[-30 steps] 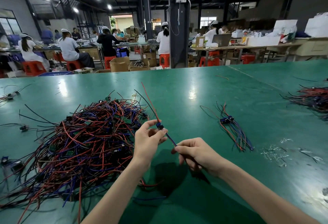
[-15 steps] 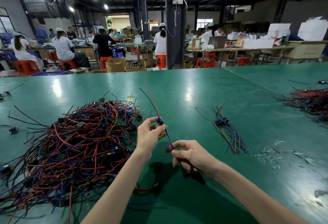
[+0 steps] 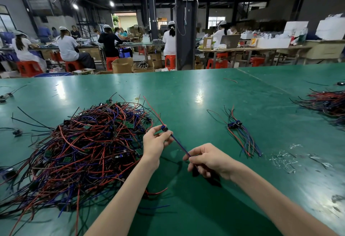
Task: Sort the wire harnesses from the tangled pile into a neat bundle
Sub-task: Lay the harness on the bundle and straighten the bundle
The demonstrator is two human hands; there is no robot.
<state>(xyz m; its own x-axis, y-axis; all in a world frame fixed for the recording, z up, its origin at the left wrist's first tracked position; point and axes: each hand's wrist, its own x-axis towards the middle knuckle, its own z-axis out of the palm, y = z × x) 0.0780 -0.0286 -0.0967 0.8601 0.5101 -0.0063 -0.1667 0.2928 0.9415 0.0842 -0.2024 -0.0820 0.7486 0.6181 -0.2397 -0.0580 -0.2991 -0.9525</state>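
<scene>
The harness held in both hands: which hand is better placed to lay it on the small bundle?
Probably right. The right hand pinches the harness on the side nearer the bundle; the left hand is by the pile.

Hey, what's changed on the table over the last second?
Very little. The right hand seems to have slid slightly along the wire harness, away from the left hand, so a bit more wire shows between them. Both keep the same grip. The tangled pile and the neat bundle lie as before.
</scene>
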